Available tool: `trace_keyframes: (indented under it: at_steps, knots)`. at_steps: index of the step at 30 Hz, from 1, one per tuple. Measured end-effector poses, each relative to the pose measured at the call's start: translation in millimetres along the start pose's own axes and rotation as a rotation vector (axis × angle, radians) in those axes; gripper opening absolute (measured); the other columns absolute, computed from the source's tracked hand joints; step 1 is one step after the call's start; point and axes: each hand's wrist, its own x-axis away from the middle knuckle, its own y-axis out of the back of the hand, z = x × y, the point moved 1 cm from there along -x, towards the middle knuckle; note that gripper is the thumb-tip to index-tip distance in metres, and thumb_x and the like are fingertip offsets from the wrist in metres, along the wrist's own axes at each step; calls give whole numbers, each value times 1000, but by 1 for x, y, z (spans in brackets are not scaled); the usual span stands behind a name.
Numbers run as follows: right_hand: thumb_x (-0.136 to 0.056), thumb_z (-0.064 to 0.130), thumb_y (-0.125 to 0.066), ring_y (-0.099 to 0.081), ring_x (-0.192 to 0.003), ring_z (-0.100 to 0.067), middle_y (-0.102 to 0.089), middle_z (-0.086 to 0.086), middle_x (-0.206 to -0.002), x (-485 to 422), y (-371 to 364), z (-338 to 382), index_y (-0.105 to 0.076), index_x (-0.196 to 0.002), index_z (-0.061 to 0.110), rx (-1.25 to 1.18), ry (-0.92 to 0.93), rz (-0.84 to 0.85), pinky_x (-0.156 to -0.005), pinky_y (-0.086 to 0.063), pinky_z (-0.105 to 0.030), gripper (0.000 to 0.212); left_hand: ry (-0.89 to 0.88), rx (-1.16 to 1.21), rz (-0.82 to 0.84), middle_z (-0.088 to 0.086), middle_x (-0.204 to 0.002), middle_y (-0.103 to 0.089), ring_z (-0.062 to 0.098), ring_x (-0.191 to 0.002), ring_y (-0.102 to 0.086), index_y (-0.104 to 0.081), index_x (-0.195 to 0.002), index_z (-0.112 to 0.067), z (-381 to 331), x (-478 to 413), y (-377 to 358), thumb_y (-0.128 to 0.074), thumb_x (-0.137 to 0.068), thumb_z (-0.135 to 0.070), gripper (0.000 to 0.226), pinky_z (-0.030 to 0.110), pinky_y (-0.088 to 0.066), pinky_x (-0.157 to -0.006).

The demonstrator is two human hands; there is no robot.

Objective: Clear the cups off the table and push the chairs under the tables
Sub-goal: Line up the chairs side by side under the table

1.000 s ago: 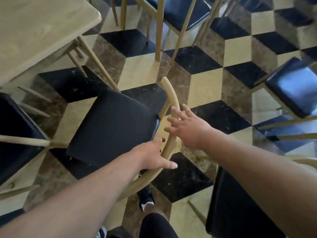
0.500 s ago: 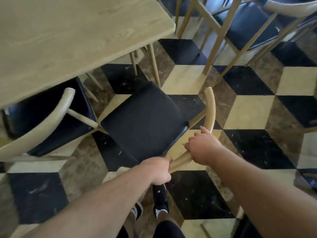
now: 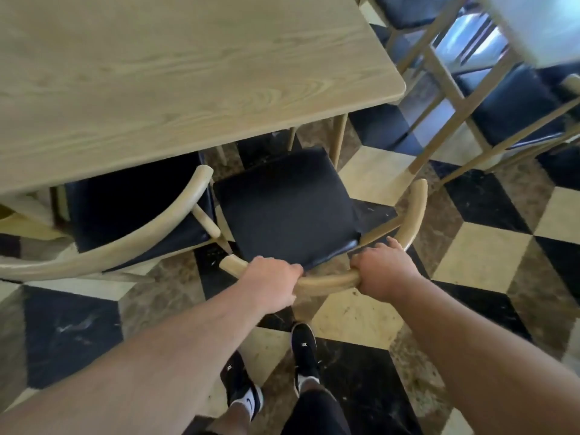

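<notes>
A chair with a black seat [image 3: 287, 208] and a curved pale wooden backrest stands in front of me, at the near right corner of a light wooden table [image 3: 163, 73]. The seat's far edge lies just at the table's edge. My left hand [image 3: 271, 282] is closed around the left part of the backrest rail. My right hand [image 3: 381, 273] grips the same rail further right. A second chair [image 3: 135, 205] of the same kind sits to the left, its seat partly under the table. No cups show on the visible tabletop.
More wooden chairs with dark seats [image 3: 514, 105] and legs of another table [image 3: 455, 98] crowd the upper right. The floor is a black, cream and brown cube-pattern tile [image 3: 483, 255]. My feet in black shoes [image 3: 303, 350] stand just behind the chair.
Both hands went from open beside the backrest to closed on it. The chair has swung to face the table and moved closer to its edge, and my view has shifted over the tabletop.
</notes>
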Motion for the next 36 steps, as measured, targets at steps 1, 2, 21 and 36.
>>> trace_keyframes:
  at_steps: [1,2,21,36]
  knots:
    - [-91,37,-66,-63,-113,-20,-70,14,-109,-6,4,-1,-70,-108,42,-2,0,0,-118,-29,-53,19,17,-3,6,-3,-91,-56,22,-78,-52,-57,-119,-26,5,-5,5,-69,-99,-46,30,42,-38,-73]
    - [-90,37,-66,-63,-112,-20,-70,14,-108,-14,9,-3,-70,-108,41,-1,4,-1,-118,-29,-53,19,32,-8,14,-4,-90,-57,22,-78,-53,-57,-117,-27,10,-12,10,-70,-98,-46,30,42,-38,-73]
    - [-89,39,-62,-63,-104,-24,-68,9,-104,-134,82,-40,-65,-113,36,13,200,-29,-94,-42,-44,24,214,-57,63,-8,-83,-59,16,-74,-56,-61,-105,-33,88,-96,87,-74,-93,-28,18,41,-46,-82]
    - [-88,34,-62,-52,-84,-20,-53,14,-84,-173,107,-57,-66,-103,35,56,255,0,-78,-34,-38,15,152,-38,148,-11,-78,-55,11,-68,-51,-57,-100,-36,109,-127,102,-69,-93,-28,16,38,-41,-69]
